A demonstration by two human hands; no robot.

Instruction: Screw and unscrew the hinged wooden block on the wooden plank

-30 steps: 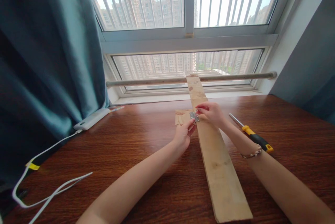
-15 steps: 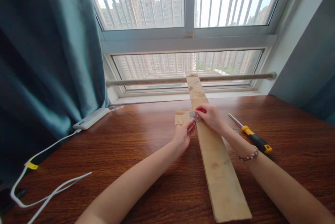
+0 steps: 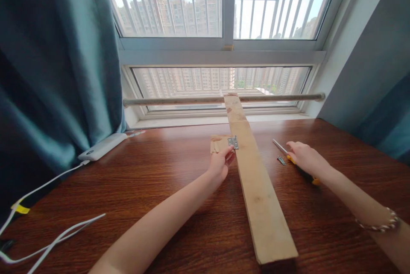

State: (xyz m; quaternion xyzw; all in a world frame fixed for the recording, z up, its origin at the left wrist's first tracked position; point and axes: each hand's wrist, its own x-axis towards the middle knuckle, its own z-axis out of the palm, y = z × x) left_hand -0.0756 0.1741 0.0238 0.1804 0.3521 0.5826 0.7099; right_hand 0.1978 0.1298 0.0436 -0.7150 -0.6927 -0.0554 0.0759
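My left hand (image 3: 221, 163) is closed at the joint of two wooden pieces, its thumb and fingertips holding a small metal hinge (image 3: 233, 142). That hinge spans a short wood piece (image 3: 219, 142) and a long wooden board (image 3: 260, 188). A small screw (image 3: 235, 138) seems to stand in its right leaf. To the right of the board, my right hand (image 3: 308, 159) covers the handle of a screwdriver (image 3: 279, 145), its fingers curled onto the yellow and black grip. The screwdriver's shaft points toward the window. Beside it lie several loose screws (image 3: 281, 160).
The brown wooden table (image 3: 144, 188) reaches to the window. A white power bank (image 3: 103, 146) with a white cable (image 3: 60, 237) lies at left by the dark curtain (image 3: 60, 51). A horizontal pipe (image 3: 179, 101) crosses before the window, behind the board's far end.
My right hand has left the hinge and moved right and down onto the screwdriver. My left hand stays at the hinge. The view has shifted slightly.
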